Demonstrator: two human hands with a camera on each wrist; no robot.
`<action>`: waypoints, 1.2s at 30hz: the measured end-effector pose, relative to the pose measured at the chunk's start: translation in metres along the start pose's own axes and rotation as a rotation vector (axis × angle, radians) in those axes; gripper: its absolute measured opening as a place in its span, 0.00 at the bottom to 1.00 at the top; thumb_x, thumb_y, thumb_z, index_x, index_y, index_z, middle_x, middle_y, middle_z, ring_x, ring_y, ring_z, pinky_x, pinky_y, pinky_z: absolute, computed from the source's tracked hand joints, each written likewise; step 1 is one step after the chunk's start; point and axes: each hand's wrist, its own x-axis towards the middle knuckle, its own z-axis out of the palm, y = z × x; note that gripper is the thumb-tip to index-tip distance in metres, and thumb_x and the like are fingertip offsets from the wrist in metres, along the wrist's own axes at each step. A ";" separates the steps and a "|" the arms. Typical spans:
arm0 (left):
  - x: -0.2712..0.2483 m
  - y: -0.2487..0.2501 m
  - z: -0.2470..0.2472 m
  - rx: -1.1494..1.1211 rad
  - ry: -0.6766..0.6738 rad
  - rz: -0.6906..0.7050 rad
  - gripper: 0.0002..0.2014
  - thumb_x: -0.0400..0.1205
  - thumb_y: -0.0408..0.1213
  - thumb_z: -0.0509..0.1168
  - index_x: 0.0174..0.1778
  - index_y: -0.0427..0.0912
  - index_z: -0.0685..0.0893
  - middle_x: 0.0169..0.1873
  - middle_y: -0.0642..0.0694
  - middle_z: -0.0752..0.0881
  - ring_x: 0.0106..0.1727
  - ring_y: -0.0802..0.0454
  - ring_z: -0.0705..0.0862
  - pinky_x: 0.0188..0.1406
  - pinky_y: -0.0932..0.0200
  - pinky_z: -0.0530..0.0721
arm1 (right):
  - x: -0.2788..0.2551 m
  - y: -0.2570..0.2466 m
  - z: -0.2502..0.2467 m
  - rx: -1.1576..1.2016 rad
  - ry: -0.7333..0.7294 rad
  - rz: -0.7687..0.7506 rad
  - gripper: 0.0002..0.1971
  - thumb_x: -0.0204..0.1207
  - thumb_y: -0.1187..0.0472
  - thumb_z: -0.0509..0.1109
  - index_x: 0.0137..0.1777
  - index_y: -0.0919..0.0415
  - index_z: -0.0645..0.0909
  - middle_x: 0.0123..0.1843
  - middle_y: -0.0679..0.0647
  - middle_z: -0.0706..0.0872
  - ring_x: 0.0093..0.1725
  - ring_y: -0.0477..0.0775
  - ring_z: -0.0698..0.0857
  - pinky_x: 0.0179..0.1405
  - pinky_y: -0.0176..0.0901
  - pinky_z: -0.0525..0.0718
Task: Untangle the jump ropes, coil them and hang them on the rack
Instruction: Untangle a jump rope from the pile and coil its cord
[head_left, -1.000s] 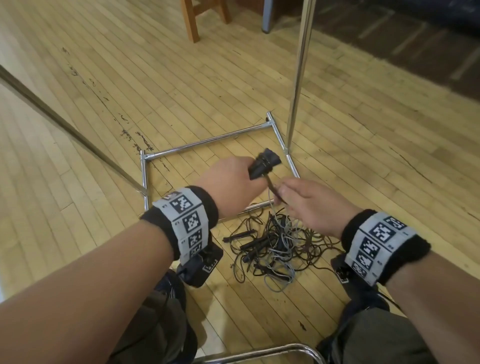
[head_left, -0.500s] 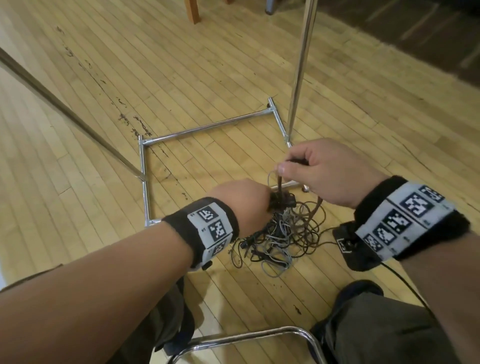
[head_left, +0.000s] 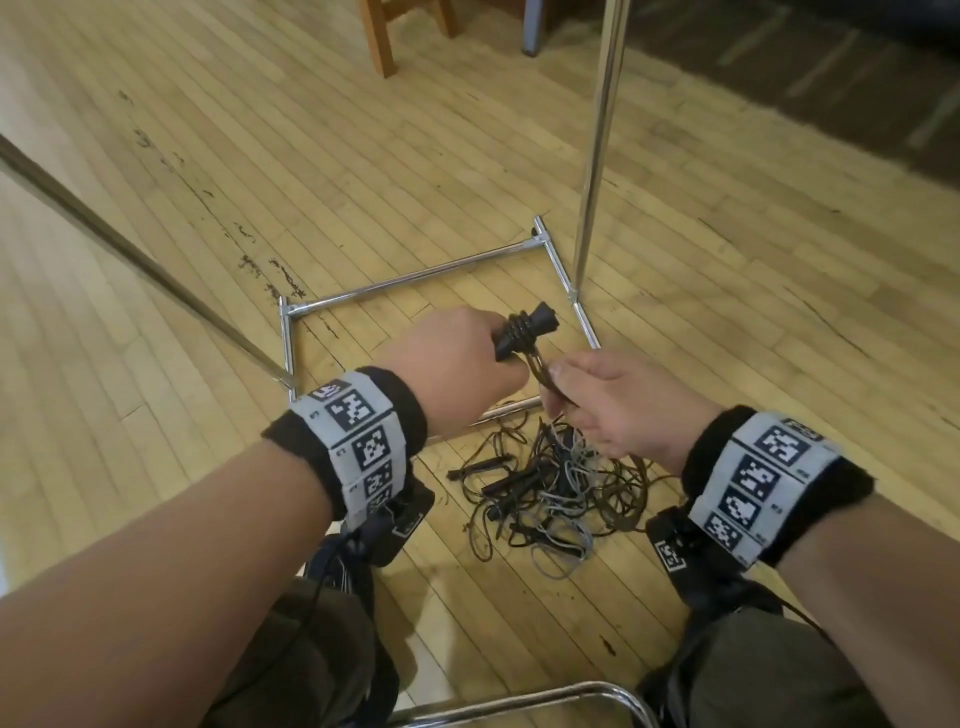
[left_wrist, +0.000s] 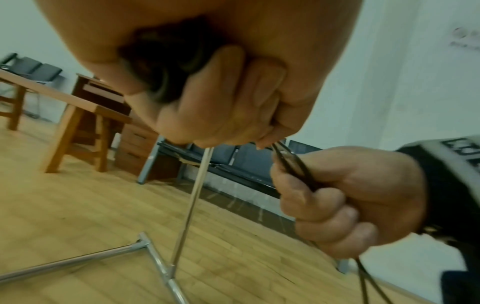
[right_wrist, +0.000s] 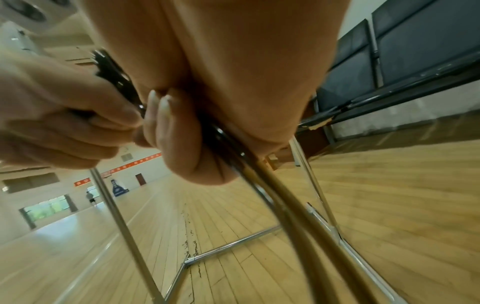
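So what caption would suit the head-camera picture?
Left hand grips black jump-rope handles wound with cord; right hand pinches the dark cord above a tangled rope pile.

Bare floor (head_left: 156, 260) runs wide to the left and far side, with room to swing an arm. Straight ahead the rack (head_left: 415, 278) base makes a chrome frame on the boards, and its pole (head_left: 597, 130) stands just beyond the right hand (head_left: 618, 410), blocking a reach that way. A slanted bar (head_left: 130, 254) cuts across on the left. Under both hands the tangle (head_left: 550, 499) of ropes covers the floor between the knees. A chrome tube (head_left: 519, 701) curves close in front of the person.
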 end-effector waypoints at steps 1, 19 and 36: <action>0.003 -0.005 -0.002 0.039 0.002 -0.032 0.14 0.85 0.45 0.67 0.34 0.55 0.74 0.30 0.53 0.80 0.28 0.57 0.77 0.22 0.64 0.70 | -0.003 -0.004 0.001 -0.161 -0.006 -0.052 0.22 0.92 0.46 0.56 0.48 0.58 0.85 0.27 0.43 0.75 0.24 0.43 0.71 0.27 0.41 0.65; -0.019 0.016 0.050 0.315 -0.314 0.211 0.17 0.86 0.53 0.65 0.34 0.54 0.70 0.30 0.52 0.80 0.28 0.54 0.78 0.25 0.58 0.74 | -0.017 -0.009 -0.023 -0.146 -0.113 -0.136 0.21 0.67 0.40 0.82 0.44 0.56 0.82 0.32 0.53 0.85 0.29 0.51 0.81 0.30 0.45 0.78; 0.001 -0.006 0.019 0.320 0.152 0.250 0.12 0.84 0.45 0.70 0.60 0.52 0.78 0.46 0.54 0.83 0.43 0.52 0.83 0.38 0.62 0.75 | -0.006 -0.020 -0.014 0.173 0.110 -0.095 0.29 0.63 0.39 0.77 0.50 0.66 0.86 0.36 0.58 0.88 0.19 0.40 0.74 0.16 0.31 0.70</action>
